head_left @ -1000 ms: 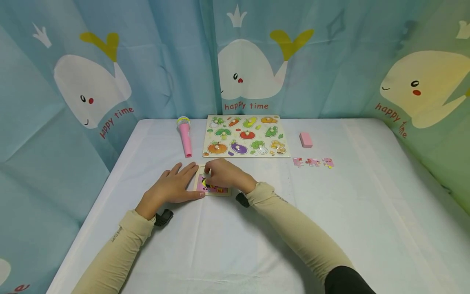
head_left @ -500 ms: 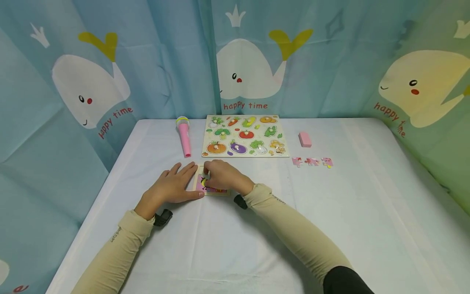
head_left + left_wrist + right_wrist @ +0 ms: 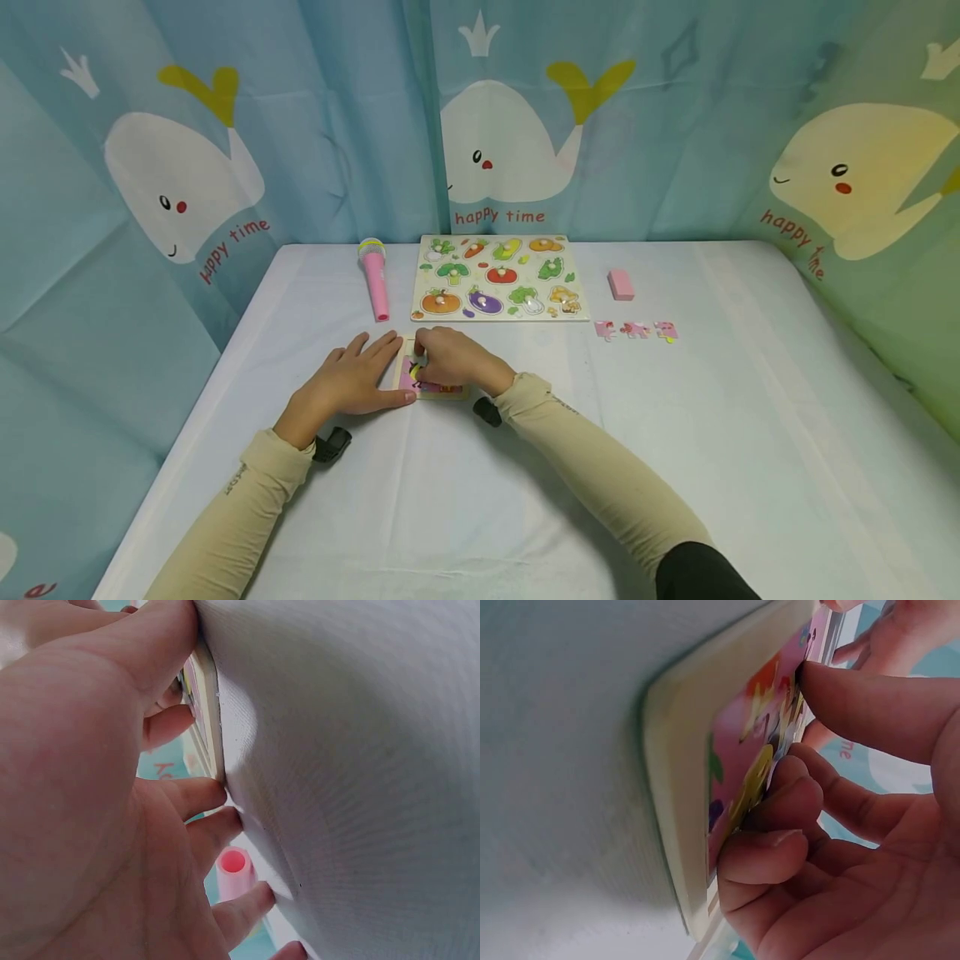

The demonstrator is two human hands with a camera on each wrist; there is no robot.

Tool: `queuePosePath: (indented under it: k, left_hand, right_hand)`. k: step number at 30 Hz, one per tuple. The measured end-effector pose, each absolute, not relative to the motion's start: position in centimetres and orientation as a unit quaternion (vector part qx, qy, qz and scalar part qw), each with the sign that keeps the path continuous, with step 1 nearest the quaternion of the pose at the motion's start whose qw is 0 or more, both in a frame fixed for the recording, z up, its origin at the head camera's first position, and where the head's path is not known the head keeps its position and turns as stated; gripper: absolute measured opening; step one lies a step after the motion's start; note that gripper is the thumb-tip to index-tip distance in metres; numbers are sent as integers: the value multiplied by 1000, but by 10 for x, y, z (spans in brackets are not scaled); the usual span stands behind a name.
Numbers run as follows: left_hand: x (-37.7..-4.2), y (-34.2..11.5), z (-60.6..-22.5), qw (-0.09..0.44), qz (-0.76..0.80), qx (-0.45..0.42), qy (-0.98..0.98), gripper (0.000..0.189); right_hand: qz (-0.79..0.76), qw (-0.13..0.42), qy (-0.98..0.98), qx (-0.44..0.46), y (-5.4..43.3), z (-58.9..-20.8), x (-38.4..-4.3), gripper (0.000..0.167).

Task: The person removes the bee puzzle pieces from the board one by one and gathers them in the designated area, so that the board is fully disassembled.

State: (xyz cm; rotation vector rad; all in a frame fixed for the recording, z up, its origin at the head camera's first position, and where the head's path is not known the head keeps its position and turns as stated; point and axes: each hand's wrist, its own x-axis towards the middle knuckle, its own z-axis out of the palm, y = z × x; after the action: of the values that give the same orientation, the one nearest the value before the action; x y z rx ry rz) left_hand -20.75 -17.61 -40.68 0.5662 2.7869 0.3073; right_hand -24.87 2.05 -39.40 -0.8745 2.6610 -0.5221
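Hardly anything is shifting since the earlier frames: the scene is merely sliding slightly leftward in the head view, while both hands are keeping their places. Framed in pale wood and bearing a pink printed picture, the small rectangular jigsaw puzzle [image 3: 731, 735] is lying flat on the white cloth-covered table [image 3: 750, 433], between my two hands. My left hand [image 3: 352, 383] is resting at its left side, fingers spreading apart, the thumb touching the near part of the frame. My right hand [image 3: 457, 360] is reaching over it from the right, the fingers curling and the thumb extending to the printed surface; whether they are pinching a piece, I cannot tell, as the hand is hiding the spot. Just beyond, a rectangular pale board with colourful knobbed vegetables [image 3: 476, 282] is lying flat; to its left is lying a pink microphone with a grey head [image 3: 377, 283], to its right a pink rectangular block [image 3: 621, 285]. Three pink jigsaw pieces [image 3: 635, 331] are lying apart in a row, nearer me than the block. Beige sleeves [image 3: 232, 492] are covering my forearms. Behind the table, a blue curtain printed with white whales [image 3: 390, 125] is hanging.
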Motion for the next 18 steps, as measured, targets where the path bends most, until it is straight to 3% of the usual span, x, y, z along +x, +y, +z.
queuePosePath:
  k: [12, 18]
  left_hand:
    - [-207, -175, -406, 144, 104, 192, 965, 96]
    - [-208, -175, -407, 144, 105, 187, 966, 98]
  right_hand:
    - [-207, 134, 917, -315, 23, -396, -248, 29]
    - [-279, 125, 902, -305, 27, -398, -249, 17]
